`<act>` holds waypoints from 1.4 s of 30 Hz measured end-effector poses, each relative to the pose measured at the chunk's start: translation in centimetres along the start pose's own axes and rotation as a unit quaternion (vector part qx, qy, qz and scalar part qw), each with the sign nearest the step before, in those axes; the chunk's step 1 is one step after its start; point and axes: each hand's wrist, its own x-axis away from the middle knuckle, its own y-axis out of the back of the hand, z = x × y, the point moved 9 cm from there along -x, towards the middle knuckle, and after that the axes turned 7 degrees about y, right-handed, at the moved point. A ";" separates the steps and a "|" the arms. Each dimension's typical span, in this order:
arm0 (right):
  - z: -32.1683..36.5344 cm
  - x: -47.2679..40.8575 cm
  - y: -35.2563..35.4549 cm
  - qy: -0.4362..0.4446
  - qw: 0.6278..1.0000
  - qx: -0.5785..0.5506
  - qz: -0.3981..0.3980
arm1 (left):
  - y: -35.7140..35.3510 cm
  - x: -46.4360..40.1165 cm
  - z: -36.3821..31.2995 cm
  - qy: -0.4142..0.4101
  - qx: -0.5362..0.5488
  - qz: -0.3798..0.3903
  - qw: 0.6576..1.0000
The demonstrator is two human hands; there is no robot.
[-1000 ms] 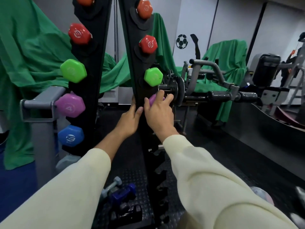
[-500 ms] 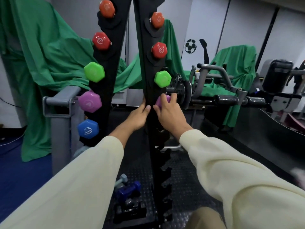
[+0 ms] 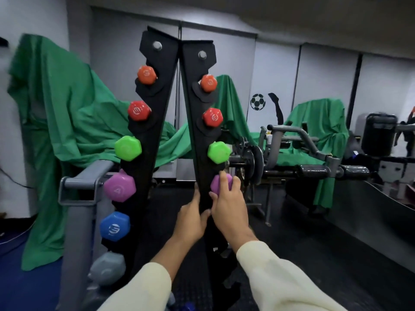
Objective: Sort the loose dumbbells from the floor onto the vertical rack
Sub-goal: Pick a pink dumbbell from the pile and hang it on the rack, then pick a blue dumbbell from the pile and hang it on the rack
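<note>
From the head view, the right hand [image 3: 226, 204] curled its fingers over the purple dumbbell [image 3: 221, 184], which sat in the fourth slot of the right upright of the vertical rack [image 3: 197, 135], just below a green dumbbell [image 3: 218, 152]. The left hand [image 3: 190, 221] pressed against that upright's inner edge, fingers fairly straight, thumb touching the post. Cream sleeves [image 3: 280, 279] covered both forearms.
</note>
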 end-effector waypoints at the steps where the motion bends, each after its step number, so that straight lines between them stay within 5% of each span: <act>1: -0.1 -0.1 -0.2 0.004 1.000 0.003 -0.001 | 0.0 -0.2 0.2 -0.005 0.000 -0.002 1.000; 8: 0.0 0.2 0.0 0.007 1.000 -0.013 0.008 | 0.1 -0.6 1.1 0.007 0.017 0.026 0.999; 18: 2.9 4.3 0.7 -0.048 0.996 0.024 0.066 | 2.2 3.1 2.3 0.036 -0.110 0.090 0.989; 24: 6.3 12.5 -5.0 0.023 0.982 -0.032 0.184 | -1.0 10.3 9.5 0.135 -0.112 0.196 0.965; 29: 5.1 20.0 -10.9 -0.013 0.950 -0.069 0.303 | -2.9 18.6 19.5 0.231 -0.154 0.254 0.926; 33: 4.1 27.9 -16.3 -0.052 0.904 -0.076 0.416 | -3.8 24.3 24.8 0.273 -0.163 0.280 0.906; 42: 2.9 51.7 -28.5 -0.136 0.710 -0.098 0.684 | -7.8 37.9 36.9 0.382 -0.206 0.384 0.815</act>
